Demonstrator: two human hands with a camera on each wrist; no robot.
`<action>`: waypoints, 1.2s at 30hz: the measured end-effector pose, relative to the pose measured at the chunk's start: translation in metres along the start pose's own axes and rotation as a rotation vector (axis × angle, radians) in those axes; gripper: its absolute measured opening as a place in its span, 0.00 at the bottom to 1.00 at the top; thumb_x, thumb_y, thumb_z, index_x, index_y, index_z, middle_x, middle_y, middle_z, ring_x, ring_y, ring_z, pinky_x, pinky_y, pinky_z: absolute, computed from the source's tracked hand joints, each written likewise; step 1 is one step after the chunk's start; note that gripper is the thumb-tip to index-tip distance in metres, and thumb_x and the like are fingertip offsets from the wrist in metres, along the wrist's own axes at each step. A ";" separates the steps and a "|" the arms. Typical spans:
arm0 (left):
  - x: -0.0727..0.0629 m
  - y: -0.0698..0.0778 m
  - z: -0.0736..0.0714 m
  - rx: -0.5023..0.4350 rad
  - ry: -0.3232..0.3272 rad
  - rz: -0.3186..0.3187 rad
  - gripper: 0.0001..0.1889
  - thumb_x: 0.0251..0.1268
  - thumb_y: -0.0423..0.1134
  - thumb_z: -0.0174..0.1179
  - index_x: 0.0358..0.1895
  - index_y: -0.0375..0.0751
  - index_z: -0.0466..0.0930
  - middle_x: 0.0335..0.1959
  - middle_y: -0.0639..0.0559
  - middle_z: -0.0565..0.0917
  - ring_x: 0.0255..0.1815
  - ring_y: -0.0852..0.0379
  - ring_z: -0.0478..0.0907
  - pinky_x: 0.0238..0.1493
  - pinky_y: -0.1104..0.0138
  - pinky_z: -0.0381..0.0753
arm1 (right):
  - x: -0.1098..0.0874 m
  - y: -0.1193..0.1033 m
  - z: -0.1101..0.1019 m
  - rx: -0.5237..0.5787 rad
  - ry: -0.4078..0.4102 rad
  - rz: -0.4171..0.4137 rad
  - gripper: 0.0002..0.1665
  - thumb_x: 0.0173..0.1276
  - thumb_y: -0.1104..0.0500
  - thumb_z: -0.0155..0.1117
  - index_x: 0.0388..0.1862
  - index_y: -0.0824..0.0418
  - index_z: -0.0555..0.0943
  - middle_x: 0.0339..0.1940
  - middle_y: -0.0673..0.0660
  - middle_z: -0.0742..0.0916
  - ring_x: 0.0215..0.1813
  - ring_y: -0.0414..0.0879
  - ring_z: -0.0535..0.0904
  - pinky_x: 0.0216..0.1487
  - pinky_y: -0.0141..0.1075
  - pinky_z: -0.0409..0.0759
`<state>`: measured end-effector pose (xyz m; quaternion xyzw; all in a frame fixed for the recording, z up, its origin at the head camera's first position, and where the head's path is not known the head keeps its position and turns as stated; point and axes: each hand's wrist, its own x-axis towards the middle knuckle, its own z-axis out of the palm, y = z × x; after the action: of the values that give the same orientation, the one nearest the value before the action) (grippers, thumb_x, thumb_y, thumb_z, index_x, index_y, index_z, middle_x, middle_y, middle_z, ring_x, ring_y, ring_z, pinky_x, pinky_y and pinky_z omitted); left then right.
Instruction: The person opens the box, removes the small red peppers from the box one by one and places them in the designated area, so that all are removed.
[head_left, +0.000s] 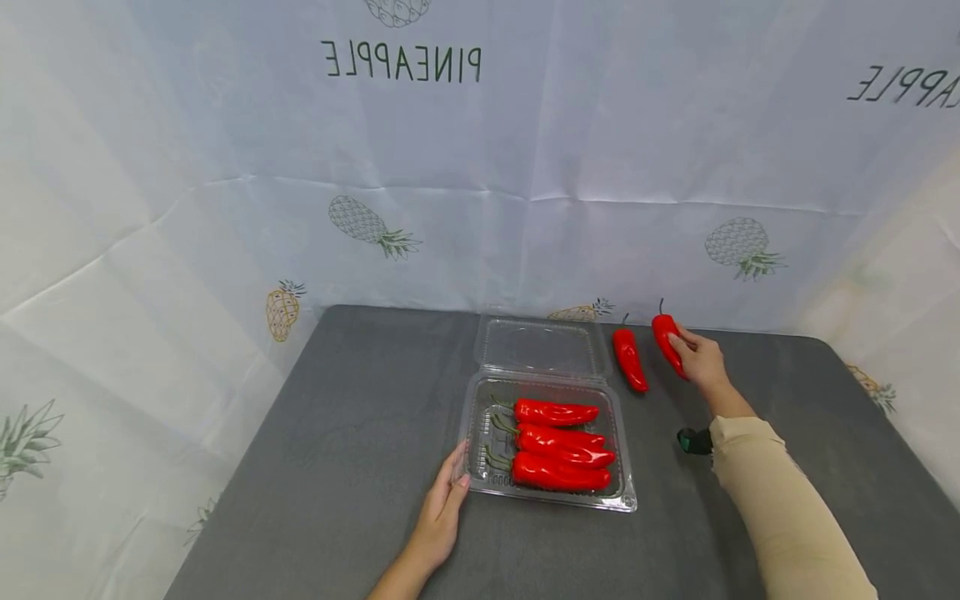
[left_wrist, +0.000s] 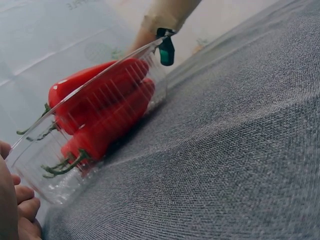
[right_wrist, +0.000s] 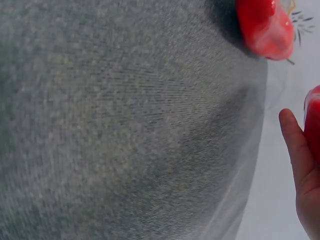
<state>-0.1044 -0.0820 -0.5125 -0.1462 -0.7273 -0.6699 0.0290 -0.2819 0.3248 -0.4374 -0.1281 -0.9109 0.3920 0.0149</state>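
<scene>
A clear plastic clamshell container (head_left: pixel 624 467) lies with its lid (head_left: pixel 542 346) folded back and several red peppers (head_left: pixel 561 472) side by side inside, green stems to the left. My left hand (head_left: pixel 438 512) grips its front left corner, thumb at the rim and fingers along the outer wall. Those fingers (left_wrist: pixel 27 205) show curled beside the wall in the left wrist view. Toward the back right, my right hand (head_left: pixel 701 358) pinches a red pepper (head_left: pixel 667 340) between thumb and fingers, stem pointing away. Another red pepper (head_left: pixel 628 358) lies on the table just left of it.
The dark grey table (head_left: pixel 360 417) ends at a pale pineapple-print curtain (head_left: pixel 525 167) behind, with more cloth on both sides. A dark green object (head_left: pixel 694 441) sits at the right sleeve cuff (head_left: pixel 742 429).
</scene>
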 end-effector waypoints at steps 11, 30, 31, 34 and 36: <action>0.001 -0.002 0.003 -0.001 0.000 -0.004 0.23 0.74 0.34 0.40 0.69 0.31 0.55 0.71 0.31 0.57 0.68 0.75 0.52 0.64 0.85 0.51 | 0.007 0.013 0.005 -0.047 0.000 0.074 0.33 0.74 0.44 0.41 0.71 0.58 0.54 0.67 0.75 0.65 0.62 0.66 0.64 0.58 0.53 0.71; 0.000 -0.001 0.001 0.011 0.008 -0.009 0.23 0.74 0.34 0.40 0.68 0.28 0.55 0.70 0.31 0.57 0.68 0.72 0.52 0.64 0.85 0.52 | 0.011 0.017 0.020 -0.183 -0.036 0.032 0.30 0.76 0.52 0.41 0.70 0.68 0.55 0.67 0.75 0.62 0.66 0.70 0.60 0.65 0.57 0.63; 0.000 -0.001 0.001 0.010 0.007 -0.008 0.23 0.74 0.33 0.40 0.68 0.28 0.55 0.70 0.31 0.57 0.68 0.72 0.52 0.64 0.85 0.52 | 0.011 0.017 0.020 -0.182 -0.040 0.030 0.30 0.76 0.52 0.40 0.70 0.68 0.55 0.67 0.76 0.62 0.65 0.70 0.60 0.65 0.57 0.63; 0.000 -0.001 0.000 0.007 0.006 -0.006 0.23 0.74 0.33 0.40 0.68 0.27 0.55 0.70 0.31 0.57 0.69 0.72 0.52 0.64 0.85 0.52 | 0.012 0.017 0.021 -0.177 -0.046 0.025 0.30 0.76 0.52 0.40 0.70 0.67 0.54 0.68 0.76 0.62 0.66 0.70 0.60 0.65 0.57 0.63; 0.000 -0.001 0.000 0.011 0.004 -0.007 0.23 0.74 0.34 0.40 0.68 0.27 0.54 0.70 0.31 0.57 0.69 0.70 0.52 0.64 0.85 0.52 | 0.013 0.018 0.021 -0.175 -0.046 0.027 0.30 0.76 0.53 0.40 0.70 0.67 0.54 0.68 0.76 0.62 0.65 0.70 0.60 0.65 0.57 0.63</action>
<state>-0.1045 -0.0822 -0.5132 -0.1425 -0.7313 -0.6664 0.0289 -0.2932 0.3246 -0.4659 -0.1323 -0.9400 0.3137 -0.0226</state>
